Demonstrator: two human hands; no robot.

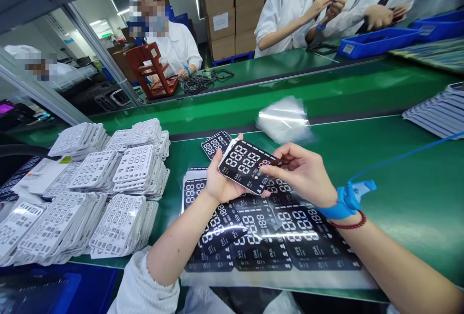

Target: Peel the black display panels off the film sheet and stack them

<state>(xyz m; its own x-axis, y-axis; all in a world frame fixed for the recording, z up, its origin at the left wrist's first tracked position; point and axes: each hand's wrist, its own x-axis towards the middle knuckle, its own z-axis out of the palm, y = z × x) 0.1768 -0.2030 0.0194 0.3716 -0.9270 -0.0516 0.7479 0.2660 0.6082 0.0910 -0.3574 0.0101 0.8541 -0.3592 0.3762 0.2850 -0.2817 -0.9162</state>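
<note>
My left hand (221,183) is closed around the left side of a black display panel (241,162) printed with white digits and the letters SYS, DIA and PUL. On the panel's right end, my right hand (302,174) pinches with thumb and fingers; a blue strap circles that wrist. Beneath both hands lies a sheet of black printed display films (261,241) with the same digits, glossy and partly hidden by my hands. Just behind my left hand, another black panel (213,145) rests on the green bench.
Several stacks of white printed plates (134,164) stand at left. Crumpled clear plastic (284,121) lies beyond my hands. A blue cord (406,154) runs from my right wrist. Across the green line, co-workers sit near blue trays (380,41) and a brown rack (155,72).
</note>
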